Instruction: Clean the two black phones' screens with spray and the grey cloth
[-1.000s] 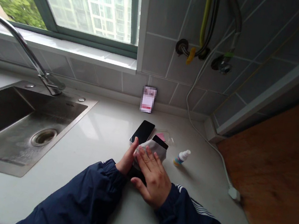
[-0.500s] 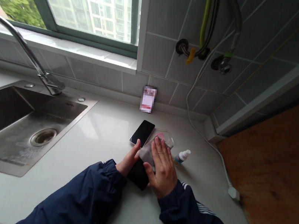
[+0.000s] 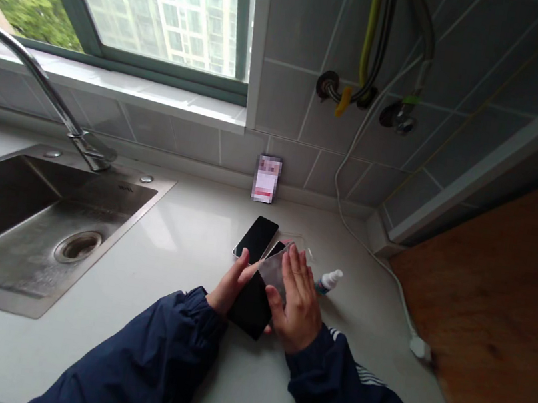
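My left hand [image 3: 227, 287] is closed around the edge of a black-screened phone [image 3: 251, 308], its thumb along the side and most of its fingers hidden beneath. A thin grey cloth [image 3: 273, 271] lies over the far part of that screen. Pressing the cloth to the glass, my right hand [image 3: 299, 310] keeps its fingers close together and its thumb bent over the cloth's near edge. Just beyond, a second phone [image 3: 257, 238] rests face up on the counter. A clear plastic piece [image 3: 304, 241] with something pink sits partly behind my right fingers.
Right of my hands stands a small white-capped bottle [image 3: 328, 280]. A card-like item with a blurred face [image 3: 266, 179] leans on the tiled wall. The steel sink [image 3: 43, 308] and faucet [image 3: 48, 84] are at left. A white cable [image 3: 368, 246] runs to a plug [image 3: 421, 349] near the wooden panel.
My right hand has slid the cloth slightly to the right across the phone, uncovering more of the black screen. My left hand has barely moved.
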### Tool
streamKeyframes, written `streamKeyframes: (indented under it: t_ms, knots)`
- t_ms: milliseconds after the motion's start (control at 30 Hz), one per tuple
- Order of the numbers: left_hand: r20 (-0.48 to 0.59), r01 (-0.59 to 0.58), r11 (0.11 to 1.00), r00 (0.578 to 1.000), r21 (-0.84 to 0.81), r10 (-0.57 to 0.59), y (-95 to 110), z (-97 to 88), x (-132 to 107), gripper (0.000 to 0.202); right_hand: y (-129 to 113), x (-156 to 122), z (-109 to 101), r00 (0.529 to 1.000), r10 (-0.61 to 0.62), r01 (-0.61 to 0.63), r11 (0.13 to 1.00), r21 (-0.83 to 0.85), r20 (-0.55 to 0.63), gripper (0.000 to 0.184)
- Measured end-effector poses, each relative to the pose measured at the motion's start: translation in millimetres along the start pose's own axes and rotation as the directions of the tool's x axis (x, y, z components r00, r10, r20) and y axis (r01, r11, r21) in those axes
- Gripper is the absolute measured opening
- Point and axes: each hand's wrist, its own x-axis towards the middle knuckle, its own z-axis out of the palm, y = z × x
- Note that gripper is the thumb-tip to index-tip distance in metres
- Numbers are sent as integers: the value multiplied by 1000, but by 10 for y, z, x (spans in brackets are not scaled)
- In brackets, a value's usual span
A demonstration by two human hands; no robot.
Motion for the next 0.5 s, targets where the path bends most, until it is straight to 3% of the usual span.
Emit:
streamKeyframes:
  t_ms: [267,500]
  knots:
    - [3,-169,985,986,-30,169,45,76,41,86,-31,-37,13,985,-126,124,992,24,117,72]
    - [-144,-104,991,985,-80,91,62,48,17,82,-150,-89,-21,944,-240,231,971,66,227,79]
